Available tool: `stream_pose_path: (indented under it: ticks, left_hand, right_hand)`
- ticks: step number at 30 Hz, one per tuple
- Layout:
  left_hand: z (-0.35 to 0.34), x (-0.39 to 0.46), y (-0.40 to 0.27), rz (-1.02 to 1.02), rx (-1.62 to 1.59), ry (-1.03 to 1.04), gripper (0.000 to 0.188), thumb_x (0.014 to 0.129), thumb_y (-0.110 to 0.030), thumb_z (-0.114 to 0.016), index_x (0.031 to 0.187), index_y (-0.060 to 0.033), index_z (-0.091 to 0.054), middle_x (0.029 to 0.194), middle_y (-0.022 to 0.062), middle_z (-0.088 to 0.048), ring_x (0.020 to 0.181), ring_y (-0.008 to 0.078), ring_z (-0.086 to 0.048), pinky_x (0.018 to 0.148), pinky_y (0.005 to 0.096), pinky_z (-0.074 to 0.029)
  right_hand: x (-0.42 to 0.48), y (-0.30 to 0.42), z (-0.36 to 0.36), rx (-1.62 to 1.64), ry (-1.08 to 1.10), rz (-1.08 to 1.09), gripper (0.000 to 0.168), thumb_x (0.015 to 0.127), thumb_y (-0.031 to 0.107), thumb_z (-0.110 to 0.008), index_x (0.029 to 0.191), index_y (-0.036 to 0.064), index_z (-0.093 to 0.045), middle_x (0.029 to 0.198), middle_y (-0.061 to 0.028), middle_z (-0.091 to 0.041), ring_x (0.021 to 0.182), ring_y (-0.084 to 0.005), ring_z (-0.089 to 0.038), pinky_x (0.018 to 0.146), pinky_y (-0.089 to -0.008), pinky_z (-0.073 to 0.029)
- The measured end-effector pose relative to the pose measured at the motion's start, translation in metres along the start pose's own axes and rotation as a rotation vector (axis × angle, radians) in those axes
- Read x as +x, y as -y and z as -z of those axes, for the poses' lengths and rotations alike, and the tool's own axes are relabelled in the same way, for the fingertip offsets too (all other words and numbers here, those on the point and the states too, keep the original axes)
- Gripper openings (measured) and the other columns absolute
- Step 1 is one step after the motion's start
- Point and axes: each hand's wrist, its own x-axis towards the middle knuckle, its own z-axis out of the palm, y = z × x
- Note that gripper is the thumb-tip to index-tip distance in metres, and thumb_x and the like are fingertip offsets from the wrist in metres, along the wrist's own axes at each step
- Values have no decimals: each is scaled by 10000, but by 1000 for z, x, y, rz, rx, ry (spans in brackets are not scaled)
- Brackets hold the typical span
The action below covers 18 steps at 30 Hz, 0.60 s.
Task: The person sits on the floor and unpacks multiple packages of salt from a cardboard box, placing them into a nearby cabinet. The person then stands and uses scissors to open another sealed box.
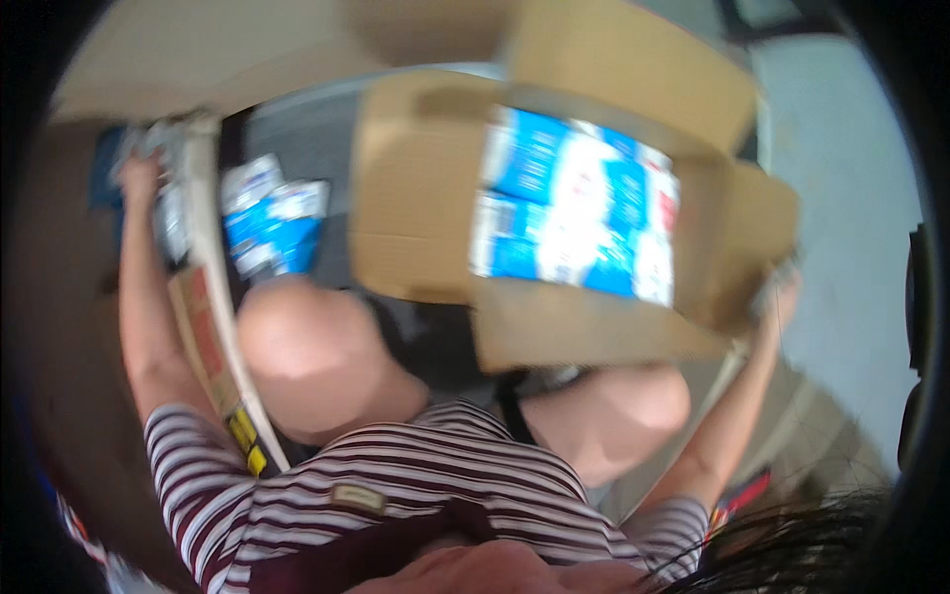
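An open cardboard box point(415, 200) stands before me with its flaps folded out, and blue-and-white printed packs point(531, 160) lie inside it. My left hand point(141, 174) is at the far left, over silvery plastic packages point(174, 219) beyond a pale upright edge; blur hides whether it grips one. At the right, beside the box's right flap, my right hand point(783, 297) has a small greyish thing point(772, 286) at its fingers, too blurred to name. Several loose blue-and-white packs point(274, 223) lie on a dark surface between the pale edge and the box.
The pale edge point(204, 185) runs along my left side, with a printed cardboard piece point(197, 319) against it. My bare knees flank the near side of the box. Light grey floor point(831, 148) shows at the right, and a red object point(746, 494) lies low at the right.
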Motion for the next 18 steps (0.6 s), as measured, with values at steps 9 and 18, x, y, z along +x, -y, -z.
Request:
stream_pose_path:
  ticks: [9,18]
  left_hand:
    - [-172,-338,-246,-1273,-44,944,219,824,-116,-582,1022,-34,-624,786,111,-623,692,177,-592,634,296,-479]
    - [-401,-442,-303,-1406,386,689,837,663,-459,-712,1302,-23,-394,1301,183,-447,1192,394,-362,1008,440,-309]
  right_hand:
    - [-47,85,25,-207,-16,-58,423,816,310,-537,1098,41,-373,889,-229,-632,862,-418,-597,748,-493,-454]
    - [-53,96,40,-101,62,-23,386,825,292,-517,1033,3,-369,876,-239,-633,853,-389,-617,767,-468,-463]
